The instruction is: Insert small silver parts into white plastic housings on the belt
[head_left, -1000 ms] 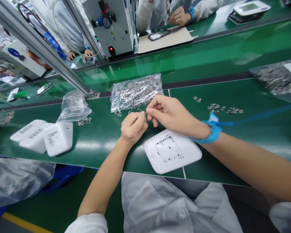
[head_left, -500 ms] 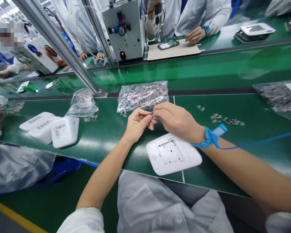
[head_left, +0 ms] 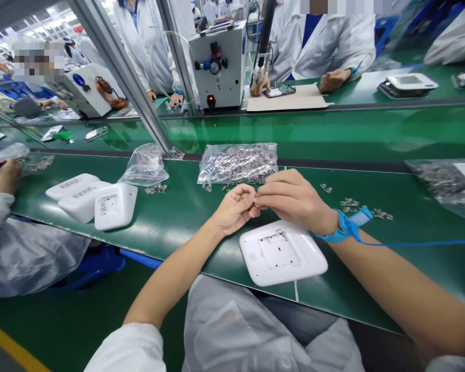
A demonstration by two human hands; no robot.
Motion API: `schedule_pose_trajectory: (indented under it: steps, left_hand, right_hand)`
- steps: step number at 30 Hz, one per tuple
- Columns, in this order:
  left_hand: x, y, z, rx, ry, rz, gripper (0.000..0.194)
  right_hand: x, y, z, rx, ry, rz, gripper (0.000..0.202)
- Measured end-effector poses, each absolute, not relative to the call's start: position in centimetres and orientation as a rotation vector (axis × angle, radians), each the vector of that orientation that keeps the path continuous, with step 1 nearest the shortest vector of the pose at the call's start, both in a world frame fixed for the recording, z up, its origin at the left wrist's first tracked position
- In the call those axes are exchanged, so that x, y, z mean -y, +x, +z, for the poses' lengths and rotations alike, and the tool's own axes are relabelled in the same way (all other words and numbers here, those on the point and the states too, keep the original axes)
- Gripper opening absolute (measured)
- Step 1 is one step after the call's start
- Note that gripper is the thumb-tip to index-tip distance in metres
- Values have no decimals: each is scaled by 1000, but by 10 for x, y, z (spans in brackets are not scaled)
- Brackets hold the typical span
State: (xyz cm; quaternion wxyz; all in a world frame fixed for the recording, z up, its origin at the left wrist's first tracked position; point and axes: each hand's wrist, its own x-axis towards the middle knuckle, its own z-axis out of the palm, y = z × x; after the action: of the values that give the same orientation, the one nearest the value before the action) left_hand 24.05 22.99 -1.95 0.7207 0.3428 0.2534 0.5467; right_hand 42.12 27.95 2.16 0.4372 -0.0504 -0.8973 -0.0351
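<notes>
My left hand [head_left: 238,208] and my right hand [head_left: 296,200] meet at the fingertips above the green bench, both pinched closed. Whatever is between the fingers is too small and hidden to make out. Just below them a white plastic housing [head_left: 310,256] lies with its recessed square facing up. Behind my hands is a clear bag [head_left: 238,161] full of small metal parts. A blue strap [head_left: 343,226] circles my right wrist. Loose metal clips [head_left: 350,205] are scattered to the right of my right hand.
Three white housings [head_left: 114,206] sit at the left, near a small clear bag [head_left: 145,164] and more clips [head_left: 156,189]. Another bag of parts [head_left: 445,181] is at the right. A metal post [head_left: 126,77] rises behind. A person's hand [head_left: 11,173] works at far left.
The view has shifted, so the bench items appear slightly farther right. My hands stay together at the fingertips. Across the bench, a person's hand has come down onto a device on the cardboard.
</notes>
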Motion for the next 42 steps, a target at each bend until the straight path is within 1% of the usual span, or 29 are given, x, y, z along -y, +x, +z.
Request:
schedule_pose_trajectory:
  steps: [5, 9, 11, 15, 20, 23, 26, 28, 30, 32, 34, 37, 40, 42]
  left_hand:
    - [-234, 238, -20, -595, 770, 1323, 45]
    - [-233, 236, -21, -558, 761, 1184, 51]
    - [-232, 235, -21, -552, 785, 1161, 47]
    - [-232, 233, -17, -588, 905, 1296, 32]
    - [-234, 233, -20, -675, 1129, 1395, 26]
    - [-238, 235, -29, -799, 1254, 1550, 21]
    - [-239, 237, -32, -872, 1303, 1609, 20]
    - [-239, 237, -29, -860, 1234, 1584, 25]
    - [-237, 235, -24, -786, 1075, 1505, 33]
    - [-235, 233, -18, -697, 909, 1375, 41]
    - [-233, 232, -14, -650, 839, 1204, 43]
    - [-231, 231, -14, -624, 855, 1031, 38]
    - [-233, 232, -19, -657, 938, 1099, 38]
    - [-234, 232, -24, -760, 1135, 1194, 38]
  right_hand:
    - [-277, 418, 21, 2236, -145, -34, 17]
    - [-277, 417, 17, 2209, -122, 32, 19]
    - [-278, 417, 15, 2204, -121, 38, 18]
    - [-280, 419, 14, 2219, -235, 2, 15]
    - [-280, 420, 11, 2320, -493, 82, 15]
    - [-279, 419, 8, 2350, -578, 80, 13]
    - [-279, 418, 6, 2326, -633, 120, 13]
    - [-279, 417, 5, 2302, -601, 32, 15]
    - [-278, 417, 7, 2281, -479, -163, 18]
    - [-277, 418, 9, 2278, -326, -343, 20]
    - [-276, 421, 13, 2323, -210, -443, 21]
    - [-277, 424, 16, 2391, -157, -469, 23]
    - [-279, 423, 13, 2349, -241, -448, 25]
    - [-279, 420, 9, 2291, -346, -429, 25]
